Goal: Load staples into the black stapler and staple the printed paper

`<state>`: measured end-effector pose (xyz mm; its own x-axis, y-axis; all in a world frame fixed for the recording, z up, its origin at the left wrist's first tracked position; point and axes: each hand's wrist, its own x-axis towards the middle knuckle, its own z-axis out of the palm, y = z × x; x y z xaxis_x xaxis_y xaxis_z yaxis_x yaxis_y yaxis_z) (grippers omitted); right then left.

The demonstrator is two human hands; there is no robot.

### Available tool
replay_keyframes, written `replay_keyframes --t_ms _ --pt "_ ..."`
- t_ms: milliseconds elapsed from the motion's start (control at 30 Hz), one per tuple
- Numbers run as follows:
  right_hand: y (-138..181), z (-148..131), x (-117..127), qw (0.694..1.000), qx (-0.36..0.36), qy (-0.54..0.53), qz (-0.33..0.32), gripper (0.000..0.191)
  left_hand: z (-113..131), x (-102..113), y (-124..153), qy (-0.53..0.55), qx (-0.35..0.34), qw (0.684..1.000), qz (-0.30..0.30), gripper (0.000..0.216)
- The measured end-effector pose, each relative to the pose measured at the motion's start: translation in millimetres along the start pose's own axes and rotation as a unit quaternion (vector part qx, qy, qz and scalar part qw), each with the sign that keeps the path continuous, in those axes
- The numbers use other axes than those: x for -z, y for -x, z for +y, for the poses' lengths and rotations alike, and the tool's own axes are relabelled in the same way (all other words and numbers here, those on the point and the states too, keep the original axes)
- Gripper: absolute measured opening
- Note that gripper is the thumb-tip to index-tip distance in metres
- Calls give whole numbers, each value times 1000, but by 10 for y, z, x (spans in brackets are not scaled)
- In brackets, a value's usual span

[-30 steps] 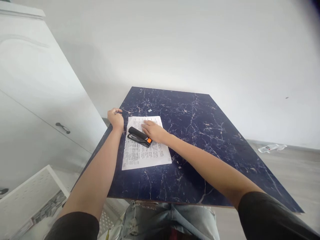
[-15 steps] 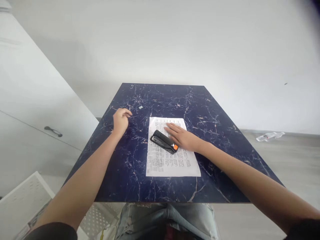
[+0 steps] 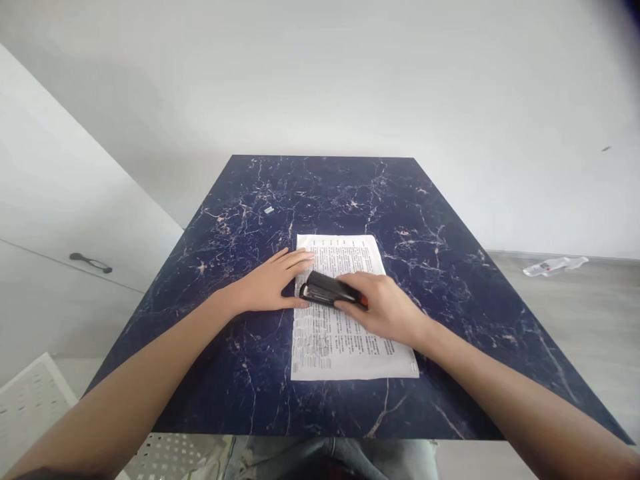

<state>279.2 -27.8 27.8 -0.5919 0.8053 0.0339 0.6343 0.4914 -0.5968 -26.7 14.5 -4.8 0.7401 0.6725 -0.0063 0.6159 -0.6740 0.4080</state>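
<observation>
Beyond the paper [image 3: 345, 343] lies a scrap [image 3: 269, 210]; left fingers [image 3: 295, 257] spread, right fingers [image 3: 357, 279] clasp a stapler [image 3: 324, 288].

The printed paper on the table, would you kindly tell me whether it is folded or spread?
Spread: the paper lies flat, all four corners showing; left hand, right hand and stapler cover parts.

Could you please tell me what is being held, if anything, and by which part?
The right hand holds the black stapler by its orange-marked end.
</observation>
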Motion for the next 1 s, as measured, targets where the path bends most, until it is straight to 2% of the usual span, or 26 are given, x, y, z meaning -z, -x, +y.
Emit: replay_keyframes --t_ms 133,200,333,467,600,700,800,900,1000 --pt "0 198 166 993 -36 -9 112 35 -5 24 14 2 20 1000 -14 98" --pt "-19 313 220 991 -39 3 127 37 8 48 28 0 36 999 -27 99" --pt "-55 456 163 995 -16 11 94 36 61 105 54 -14 45 998 -32 97" --pt "-65 484 73 997 10 13 79 34 93 135 82 -26 48 998 -33 96" --pt "-60 481 145 998 9 -9 61 38 85 128 93 -26 44 998 -25 94" --pt "-49 500 297 995 -40 -79 42 49 96 117 75 -19 43 999 -12 95" --pt "-45 553 423 970 -107 -215 27 39 148 93 34 4 54 998 15 96" --pt "-62 637 448 944 -123 -307 -1 31 224 41 -16 52 85 994 44 96" --pt "-84 721 420 938 -124 -324 -21 32 277 -17 -55 96 119 988 36 97"
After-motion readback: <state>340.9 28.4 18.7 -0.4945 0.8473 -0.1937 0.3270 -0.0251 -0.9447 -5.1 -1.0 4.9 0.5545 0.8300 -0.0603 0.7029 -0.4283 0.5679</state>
